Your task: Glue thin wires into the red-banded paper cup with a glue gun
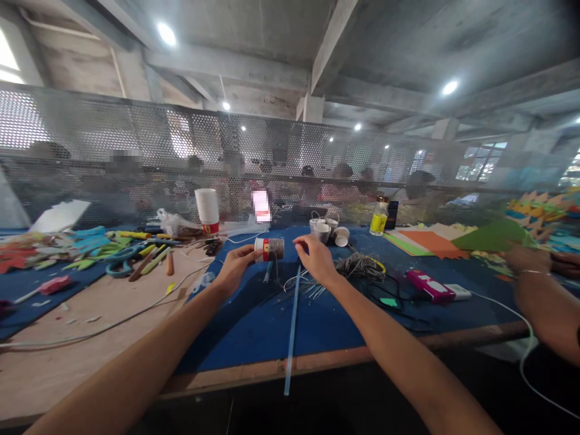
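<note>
A small paper cup point(266, 249), white and red with grey cord wound round part of it, lies sideways in my left hand point(240, 266). The fingers of that hand are closed on its white end. A strand of the grey cord point(278, 275) hangs from the cup toward the table. Just right of the cup, apart from it, my right hand point(315, 257) has its fingers pinched together; whatever they hold is too small to make out. Below the hands, a translucent glue stick point(292, 338) sticks out over the table's front edge. Grey cord lies in a bundle point(360, 266) beyond my right wrist.
Stacked paper cups point(207, 208) stand back left, near scissors point(120, 266) and coloured scraps. Several small cups point(321, 229) sit behind my right hand. To the right are a yellow-labelled bottle point(379, 217), a magenta device point(428, 285), coloured sheets point(426, 241) and another person's arm point(544, 302).
</note>
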A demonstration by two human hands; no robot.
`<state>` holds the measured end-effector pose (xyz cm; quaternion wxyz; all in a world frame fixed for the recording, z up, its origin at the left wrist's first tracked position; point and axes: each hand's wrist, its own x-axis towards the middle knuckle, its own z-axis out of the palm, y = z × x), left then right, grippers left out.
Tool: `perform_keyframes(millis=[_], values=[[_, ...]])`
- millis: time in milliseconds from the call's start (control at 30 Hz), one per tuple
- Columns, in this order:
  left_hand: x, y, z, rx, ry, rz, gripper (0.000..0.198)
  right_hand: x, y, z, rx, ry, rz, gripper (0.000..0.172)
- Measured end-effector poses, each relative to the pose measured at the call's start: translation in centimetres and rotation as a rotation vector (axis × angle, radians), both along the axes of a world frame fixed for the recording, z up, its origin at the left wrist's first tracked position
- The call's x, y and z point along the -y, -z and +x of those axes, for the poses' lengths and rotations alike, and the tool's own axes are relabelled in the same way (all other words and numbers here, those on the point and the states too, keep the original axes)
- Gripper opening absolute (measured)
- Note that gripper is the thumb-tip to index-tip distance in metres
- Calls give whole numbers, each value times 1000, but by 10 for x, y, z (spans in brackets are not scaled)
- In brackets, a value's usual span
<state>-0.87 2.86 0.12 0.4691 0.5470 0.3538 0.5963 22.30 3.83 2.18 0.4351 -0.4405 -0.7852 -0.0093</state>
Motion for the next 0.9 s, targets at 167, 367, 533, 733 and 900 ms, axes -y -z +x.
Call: perform_keyframes(millis=[167, 367, 533, 733, 900], values=[[1, -3, -1, 25, -54, -1, 25, -7, 1, 15, 304, 250, -157, 18], [-5, 0, -4, 54, -71, -22, 29, -4, 8, 17, 574, 320, -245, 29], [-7, 3, -6, 48, -70, -25, 30, -9, 15, 18, 651, 391, -204, 33], [-9, 5, -6, 80, -73, -60, 30, -16, 23, 21, 692, 425, -175, 32], [-7, 2, -6, 137, -66, -85, 31, -17, 27, 21, 717, 449, -127, 30]])
